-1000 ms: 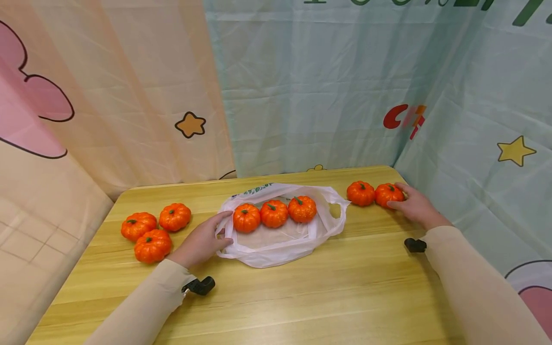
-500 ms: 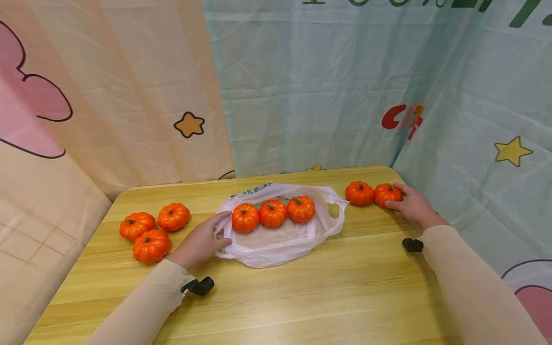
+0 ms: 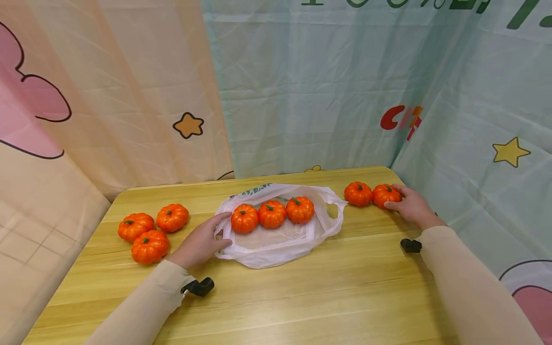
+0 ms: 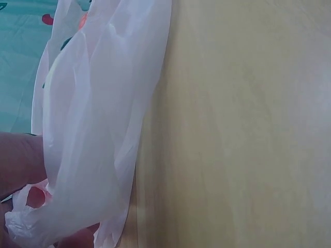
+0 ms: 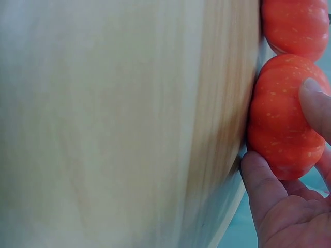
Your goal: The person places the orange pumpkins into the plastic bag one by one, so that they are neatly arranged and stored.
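Note:
A white plastic bag point(image 3: 276, 258) lies spread on the table with its mouth facing up. Three small orange pumpkins sit in a row inside it: a left one point(image 3: 244, 219), a middle one point(image 3: 272, 214) and a right one point(image 3: 300, 210). My left hand point(image 3: 201, 243) holds the bag's left end by the handle; folds of plastic hide part of its fingers in the left wrist view. Far to the right, my right hand point(image 3: 415, 208) grips a pumpkin point(image 3: 385, 195) from its right side, digits spread around it. Another pumpkin point(image 3: 358, 194) touches that one on the left.
Three more pumpkins form a cluster at the table's left, one of them a front pumpkin point(image 3: 150, 247). The wooden table point(image 3: 302, 306) ends at printed curtains point(image 3: 302, 96) behind and at the right. The bag's right handle point(image 3: 338, 211) points toward the right-hand pumpkins.

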### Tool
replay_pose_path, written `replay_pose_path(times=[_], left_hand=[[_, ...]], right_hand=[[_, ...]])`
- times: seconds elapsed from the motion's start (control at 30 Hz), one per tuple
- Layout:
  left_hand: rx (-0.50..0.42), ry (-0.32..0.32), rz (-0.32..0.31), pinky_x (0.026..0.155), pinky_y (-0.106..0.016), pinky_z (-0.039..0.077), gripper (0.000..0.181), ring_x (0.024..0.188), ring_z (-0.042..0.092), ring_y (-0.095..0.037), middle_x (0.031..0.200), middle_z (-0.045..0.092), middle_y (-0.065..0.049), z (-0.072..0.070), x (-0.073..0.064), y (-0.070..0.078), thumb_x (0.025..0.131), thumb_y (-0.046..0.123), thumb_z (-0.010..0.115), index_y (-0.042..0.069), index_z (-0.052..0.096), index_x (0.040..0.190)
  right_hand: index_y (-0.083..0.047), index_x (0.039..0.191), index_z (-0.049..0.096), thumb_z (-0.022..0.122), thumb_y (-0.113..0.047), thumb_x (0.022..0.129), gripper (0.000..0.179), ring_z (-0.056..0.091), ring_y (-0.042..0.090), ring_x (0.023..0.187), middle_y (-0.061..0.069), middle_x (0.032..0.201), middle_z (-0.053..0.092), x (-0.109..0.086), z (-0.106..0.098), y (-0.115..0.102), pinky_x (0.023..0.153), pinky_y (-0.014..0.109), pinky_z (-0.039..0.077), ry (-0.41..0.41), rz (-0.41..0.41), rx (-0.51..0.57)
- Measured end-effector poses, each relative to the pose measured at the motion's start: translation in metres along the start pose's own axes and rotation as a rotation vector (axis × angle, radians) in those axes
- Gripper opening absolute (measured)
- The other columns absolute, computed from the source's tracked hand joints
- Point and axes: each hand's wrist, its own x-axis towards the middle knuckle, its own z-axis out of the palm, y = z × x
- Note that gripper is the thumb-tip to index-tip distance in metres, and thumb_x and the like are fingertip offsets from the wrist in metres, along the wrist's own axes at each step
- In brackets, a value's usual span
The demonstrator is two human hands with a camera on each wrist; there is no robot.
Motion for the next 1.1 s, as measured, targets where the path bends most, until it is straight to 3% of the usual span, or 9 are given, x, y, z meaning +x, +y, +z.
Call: replay_pose_path(times=[0.23, 0.57, 0.7, 0.93, 1.1], left_hand=[[-0.007, 0.0, 0.001, 0.114, -0.056, 0.046, 0.078, 0.123, 0.054, -0.034, 0.163, 0.044, -0.021, 0.0007, 0.0009, -0.0015, 0.095, 0.023, 0.079, 0.018, 0.04, 0.162], [-0.001, -0.004, -0.004, 0.098, -0.042, 0.05, 0.079, 0.117, 0.055, -0.031, 0.162, 0.045, -0.021, 0.0001, 0.0008, 0.0, 0.094, 0.024, 0.08, 0.018, 0.04, 0.162], [-0.002, -0.003, -0.007, 0.098, -0.042, 0.05, 0.079, 0.117, 0.055, -0.032, 0.162, 0.045, -0.021, -0.0003, 0.0006, 0.0005, 0.094, 0.023, 0.079, 0.018, 0.04, 0.162], [-0.01, -0.004, -0.017, 0.112, -0.054, 0.047, 0.079, 0.122, 0.054, -0.033, 0.164, 0.043, -0.021, -0.0004, 0.0003, 0.0009, 0.095, 0.023, 0.079, 0.018, 0.04, 0.163], [-0.013, -0.004, -0.012, 0.111, -0.053, 0.048, 0.079, 0.12, 0.054, -0.033, 0.163, 0.045, -0.021, 0.0003, 0.0009, 0.0003, 0.095, 0.023, 0.079, 0.019, 0.04, 0.163]], right_hand=[[0.007, 0.163, 0.021, 0.069, -0.026, 0.101, 0.085, 0.025, 0.061, 0.148, 0.042, 0.163, 0.023, -0.001, -0.0005, -0.0002, 0.123, 0.072, 0.023, -0.01, 0.009, 0.004], [0.006, 0.164, 0.02, 0.069, -0.027, 0.101, 0.086, 0.023, 0.061, 0.149, 0.042, 0.164, 0.021, -0.002, -0.0011, -0.0012, 0.123, 0.072, 0.022, -0.013, 0.02, -0.002], [0.006, 0.164, 0.02, 0.069, -0.028, 0.101, 0.087, 0.023, 0.061, 0.149, 0.041, 0.164, 0.021, -0.0017, -0.0009, -0.0006, 0.123, 0.072, 0.021, -0.01, 0.023, -0.001], [0.005, 0.164, 0.02, 0.069, -0.027, 0.101, 0.086, 0.023, 0.061, 0.149, 0.041, 0.164, 0.022, -0.0012, 0.0003, -0.0002, 0.123, 0.071, 0.022, -0.003, 0.014, 0.01], [0.005, 0.164, 0.02, 0.07, -0.028, 0.101, 0.087, 0.023, 0.061, 0.149, 0.041, 0.164, 0.021, -0.0021, 0.0001, 0.0, 0.123, 0.071, 0.022, 0.0, 0.016, 0.026]])
